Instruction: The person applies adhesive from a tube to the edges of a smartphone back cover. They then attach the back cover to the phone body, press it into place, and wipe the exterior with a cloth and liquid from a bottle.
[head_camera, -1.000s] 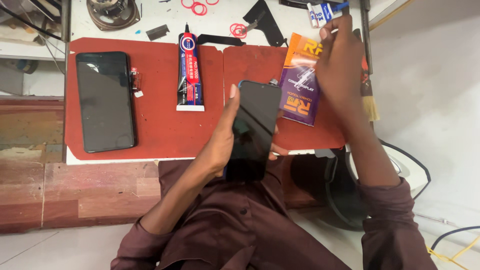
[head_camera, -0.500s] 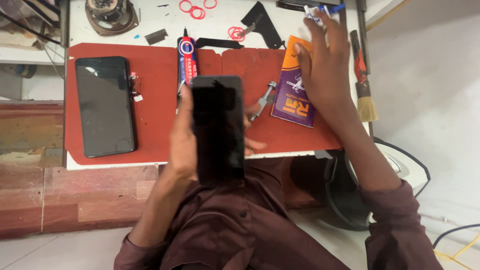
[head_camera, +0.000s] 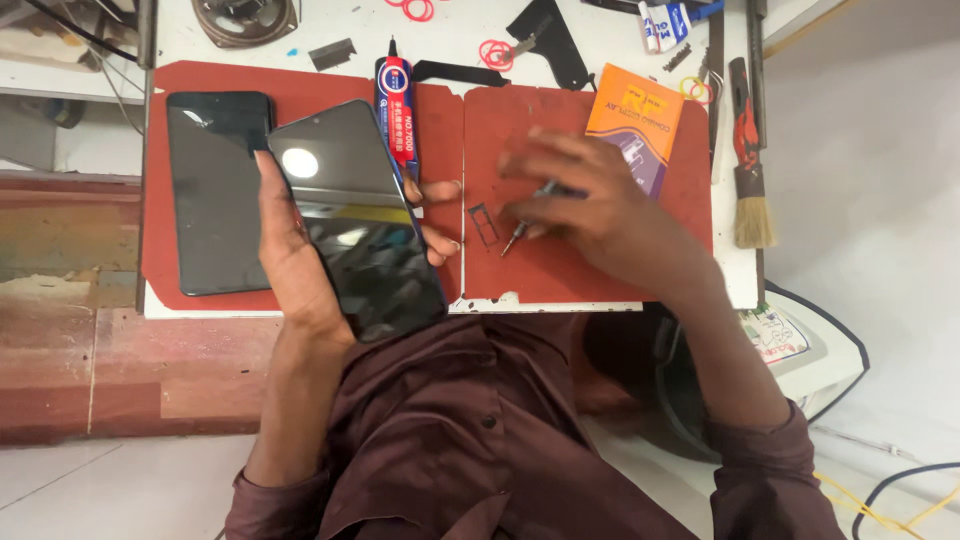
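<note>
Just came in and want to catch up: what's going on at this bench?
A person sits at a workbench with red mats. The left hand holds a dark smartphone screen-up above the mat's edge. The right hand holds a small metal tool, its tip down on the mat beside a tiny card tray. A second phone lies flat on the left, with a glue tube and an orange packet further back.
</note>
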